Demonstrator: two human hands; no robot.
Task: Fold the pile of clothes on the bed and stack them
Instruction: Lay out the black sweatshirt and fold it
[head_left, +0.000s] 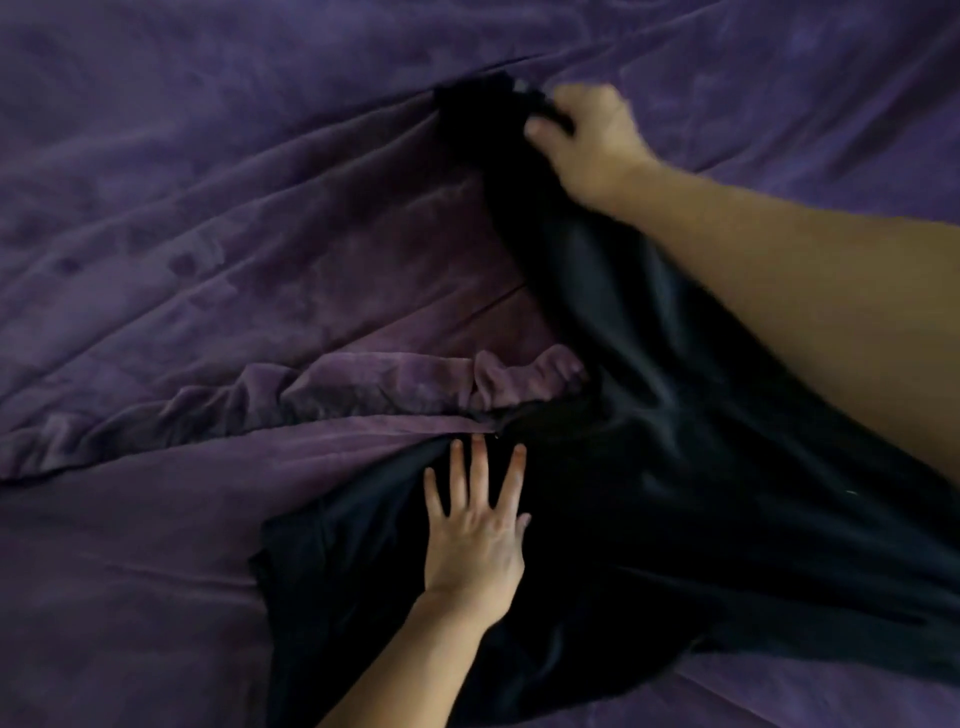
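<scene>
A black garment (649, 467), dark and slightly glossy, lies spread on the bed, running from the lower middle of the view up toward the far right. Its exact type is hard to tell; it reads as one long piece with a narrower far end. The left hand (475, 535) lies flat on its near part, fingers splayed, grip released, pinning the cloth against the purple bedsheet (182, 234). The right hand (587, 140) reaches out to the far end, its grip clenched on a bunch of the black fabric there, lifting it slightly off the bed.

This looks like the laying-out or first-fold stage for this one piece; no finished stack is in view. The next move probably calls for keeping the near part anchored while drawing the gripped end taut, then carrying it over toward the near edge with the edges matched. A rumpled ridge of sheet (363, 389) just beside the garment could catch the cloth.
</scene>
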